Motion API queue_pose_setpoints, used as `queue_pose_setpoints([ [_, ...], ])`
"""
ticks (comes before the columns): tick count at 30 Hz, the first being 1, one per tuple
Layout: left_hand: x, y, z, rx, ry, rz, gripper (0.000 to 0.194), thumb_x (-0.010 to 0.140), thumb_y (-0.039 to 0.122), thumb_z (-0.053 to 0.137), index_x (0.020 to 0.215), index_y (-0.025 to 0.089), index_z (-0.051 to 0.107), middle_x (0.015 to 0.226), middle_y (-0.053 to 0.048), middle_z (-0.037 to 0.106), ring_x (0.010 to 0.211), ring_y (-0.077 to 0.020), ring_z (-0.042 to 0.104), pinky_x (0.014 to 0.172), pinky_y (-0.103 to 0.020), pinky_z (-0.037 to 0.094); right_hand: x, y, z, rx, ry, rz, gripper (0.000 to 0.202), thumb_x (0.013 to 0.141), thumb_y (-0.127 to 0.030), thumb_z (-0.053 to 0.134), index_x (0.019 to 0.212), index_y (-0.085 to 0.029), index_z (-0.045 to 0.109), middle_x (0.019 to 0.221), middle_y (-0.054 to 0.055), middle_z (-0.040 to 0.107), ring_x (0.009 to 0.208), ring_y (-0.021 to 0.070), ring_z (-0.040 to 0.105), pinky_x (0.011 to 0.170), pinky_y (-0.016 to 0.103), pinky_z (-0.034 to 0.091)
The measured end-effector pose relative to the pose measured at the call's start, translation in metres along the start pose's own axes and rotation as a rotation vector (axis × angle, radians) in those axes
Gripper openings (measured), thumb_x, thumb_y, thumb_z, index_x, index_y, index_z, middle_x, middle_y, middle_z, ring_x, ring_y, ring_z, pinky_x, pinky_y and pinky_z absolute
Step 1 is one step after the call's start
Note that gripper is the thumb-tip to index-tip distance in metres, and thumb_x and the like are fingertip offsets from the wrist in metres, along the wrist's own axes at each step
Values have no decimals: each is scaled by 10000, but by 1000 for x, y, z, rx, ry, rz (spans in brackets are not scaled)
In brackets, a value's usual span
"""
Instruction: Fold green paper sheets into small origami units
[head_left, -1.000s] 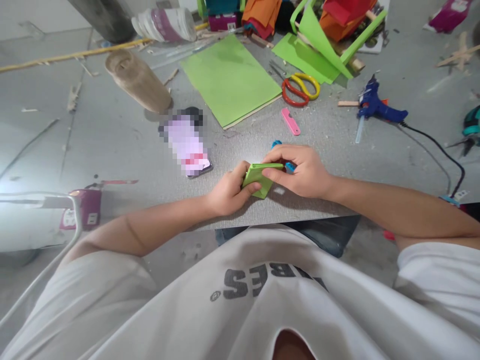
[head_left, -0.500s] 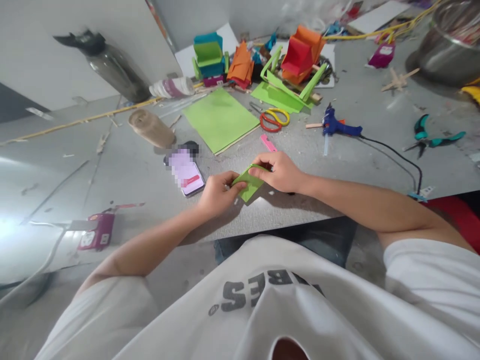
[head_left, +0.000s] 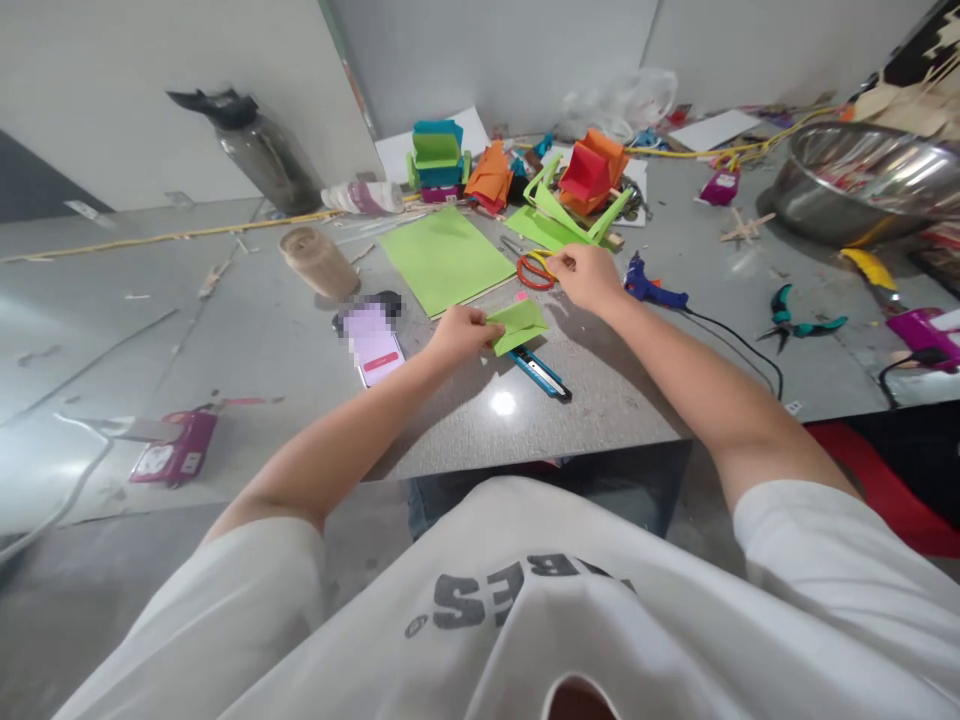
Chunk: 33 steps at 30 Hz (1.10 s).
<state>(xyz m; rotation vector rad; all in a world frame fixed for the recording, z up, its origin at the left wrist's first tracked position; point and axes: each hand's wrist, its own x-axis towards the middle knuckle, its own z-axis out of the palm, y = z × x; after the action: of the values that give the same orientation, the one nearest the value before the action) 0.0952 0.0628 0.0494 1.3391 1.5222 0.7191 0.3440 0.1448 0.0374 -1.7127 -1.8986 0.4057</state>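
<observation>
The bench (head_left: 450, 430) spreads beneath both your hands. Far out to the right of your right fingers stands a wide metal bowl (head_left: 814, 205), with small reddish bits inside. Ahead and well to the left of your left fingers is a dark bottle (head_left: 281, 165); you cannot tell what it contains. The green sheets (head_left: 446, 260) lie flat, ahead of your left fingers and left of your right ones.

Your right hand (head_left: 589, 275) is the nearer one to the scissors (head_left: 534, 287), which lie just to the left of its fingers. Their long axis slants away from you and leftward, handles toward your right fingers, blades beyond. These fingers are bent nearly together at the yellow handle; whether they grip it, you cannot tell.

Your left hand (head_left: 459, 335) has its fingers closed on the left edge of the folded green paper (head_left: 521, 326), which sticks out to their right, nearer you than the scissors. The blue utility knife (head_left: 541, 376) lies right of those fingers and closer to you, its far end beside or under the paper.
</observation>
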Motion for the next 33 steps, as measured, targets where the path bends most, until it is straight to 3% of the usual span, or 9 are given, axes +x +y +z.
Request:
queue_pose_setpoints([
  [3, 17, 7, 8, 14, -34, -17, 515, 827, 50, 948, 492, 218, 594, 503, 7, 620, 522, -125, 587, 581, -236, 462, 32, -1, 2, -360, -158, 69, 245, 1161, -417, 818, 1116, -190, 897, 1266, 234, 922, 1214, 415, 857, 1040, 488, 631],
  [5, 27, 12, 15, 9, -45, -26, 517, 823, 38, 957, 502, 217, 594, 501, -1, 622, 519, -140, 620, 595, -248, 498, 48, -7, 9, -414, -218, 79, 218, 1069, -356, 932, 1166, -162, 912, 1282, 277, 918, 1211, 435, 858, 1051, 506, 642],
  [9, 47, 21, 25, -12, -33, -29, 520, 853, 9, 940, 537, 217, 583, 526, -17, 629, 538, -159, 649, 654, -290, 549, 69, -12, 9, -426, -252, 55, 237, 966, -252, 1026, 1124, -111, 920, 1067, 247, 888, 1114, 403, 825, 1024, 482, 630],
  [13, 67, 28, 37, -55, -15, -21, 514, 827, 4, 985, 597, 221, 580, 546, -8, 608, 563, -147, 606, 680, -311, 531, 78, 1, -27, -447, -228, 87, 275, 999, -356, 1019, 1024, -106, 906, 819, 120, 746, 958, 354, 765, 979, 496, 622],
  [17, 83, 42, 60, -131, -25, -46, 461, 905, -17, 943, 690, 223, 614, 574, 2, 601, 633, -163, 662, 720, -318, 553, 52, 13, -61, -319, -100, 121, 351, 1017, -430, 1009, 872, -161, 835, 736, 23, 588, 831, 267, 657, 920, 475, 595],
  [20, 89, 51, 75, -173, -33, -35, 408, 951, -35, 887, 747, 222, 645, 594, 30, 597, 665, -161, 683, 759, -320, 570, 15, 12, -59, -228, -129, 126, 393, 1066, -435, 917, 779, -214, 765, 666, -10, 487, 762, 232, 545, 831, 436, 545],
  [25, 84, 48, 77, -153, -64, -7, 461, 990, 39, 899, 674, 230, 622, 536, 35, 558, 587, -145, 574, 704, -323, 501, -20, 7, -35, -163, -249, 166, 318, 1036, -343, 892, 772, -211, 773, 664, 15, 588, 767, 241, 595, 787, 406, 489],
  [29, 76, 48, 66, -151, -79, 52, 520, 1041, 58, 857, 630, 219, 582, 550, 18, 585, 570, -111, 513, 679, -293, 451, -21, 11, -34, -124, -181, 143, 253, 1068, -380, 848, 898, -195, 827, 820, 60, 737, 854, 258, 656, 838, 408, 529],
  [33, 72, 57, 62, -170, -89, 110, 495, 1075, 68, 858, 676, 208, 601, 602, 15, 610, 602, -103, 574, 694, -271, 448, -23, 20, -41, -52, -36, 92, 222, 1027, -424, 878, 981, -209, 844, 938, 95, 815, 938, 295, 715, 890, 441, 589],
])
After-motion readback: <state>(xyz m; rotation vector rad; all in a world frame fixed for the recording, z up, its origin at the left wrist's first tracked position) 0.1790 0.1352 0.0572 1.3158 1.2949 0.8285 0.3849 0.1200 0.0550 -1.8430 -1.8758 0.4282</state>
